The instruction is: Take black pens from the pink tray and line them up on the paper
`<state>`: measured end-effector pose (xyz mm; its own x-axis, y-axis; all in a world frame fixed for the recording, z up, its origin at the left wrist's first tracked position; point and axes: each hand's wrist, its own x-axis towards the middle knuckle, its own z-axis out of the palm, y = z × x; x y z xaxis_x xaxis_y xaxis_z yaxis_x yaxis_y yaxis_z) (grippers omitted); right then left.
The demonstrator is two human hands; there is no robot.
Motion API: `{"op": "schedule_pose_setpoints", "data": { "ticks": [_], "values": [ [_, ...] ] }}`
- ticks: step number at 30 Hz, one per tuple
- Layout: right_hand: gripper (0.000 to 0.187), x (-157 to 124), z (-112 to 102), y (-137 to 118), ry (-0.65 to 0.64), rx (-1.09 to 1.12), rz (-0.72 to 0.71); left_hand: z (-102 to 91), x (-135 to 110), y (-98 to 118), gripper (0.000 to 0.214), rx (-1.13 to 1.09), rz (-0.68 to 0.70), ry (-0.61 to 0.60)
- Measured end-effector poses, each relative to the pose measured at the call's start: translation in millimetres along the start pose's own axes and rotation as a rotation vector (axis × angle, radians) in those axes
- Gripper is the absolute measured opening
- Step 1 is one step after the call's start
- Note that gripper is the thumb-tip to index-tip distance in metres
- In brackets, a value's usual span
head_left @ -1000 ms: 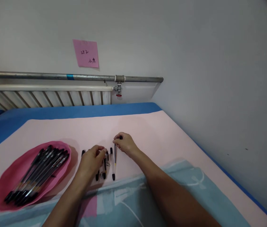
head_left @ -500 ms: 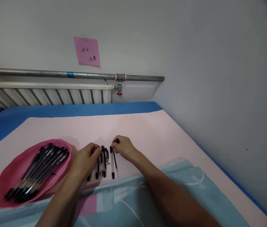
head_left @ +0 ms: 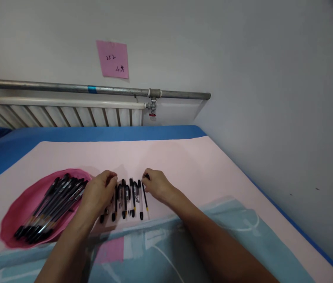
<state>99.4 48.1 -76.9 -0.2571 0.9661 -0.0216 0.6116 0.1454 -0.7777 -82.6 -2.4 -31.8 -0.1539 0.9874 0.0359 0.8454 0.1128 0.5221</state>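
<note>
Where the loose pen parts lie, just right of the one pink tray (head_left: 16,212), you have at least four barrels (head_left: 139,200), at least three caps (head_left: 127,192) and a refill (head_left: 145,196). The tray holds a slanted bundle of pens (head_left: 56,204), too overlapped to count. The barrels are clear with black ends; the refill is thin and dark, yellow near its tip. Your right hand (head_left: 156,183) pinches a small black piece (head_left: 147,176) at the refill's far end. Your left hand (head_left: 100,190), beside the tray, has curled fingers; whether they grasp anything, I cannot tell.
</note>
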Motion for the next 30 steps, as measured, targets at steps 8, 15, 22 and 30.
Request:
{"op": "schedule_pose_setpoints", "data": {
  "ticks": [8,15,22,30],
  "values": [
    [0.007,1.3,-1.2,-1.1,-0.013,-0.05,0.027,24.1,22.3,-14.6,0.039,0.161,0.267,-0.09],
    [0.006,0.8,-4.1,-4.3,-0.045,-0.103,0.037,33.0,18.9,-0.7,0.039,0.343,0.292,-0.152],
    [0.009,1.5,-3.7,-4.3,-0.058,-0.144,0.037,34.7,18.4,2.0,0.04,0.402,0.255,-0.21],
    [0.009,0.5,-4.5,-4.5,-0.06,-0.163,0.02,35.0,19.6,-1.6,0.038,0.376,0.283,-0.242]
  ]
}}
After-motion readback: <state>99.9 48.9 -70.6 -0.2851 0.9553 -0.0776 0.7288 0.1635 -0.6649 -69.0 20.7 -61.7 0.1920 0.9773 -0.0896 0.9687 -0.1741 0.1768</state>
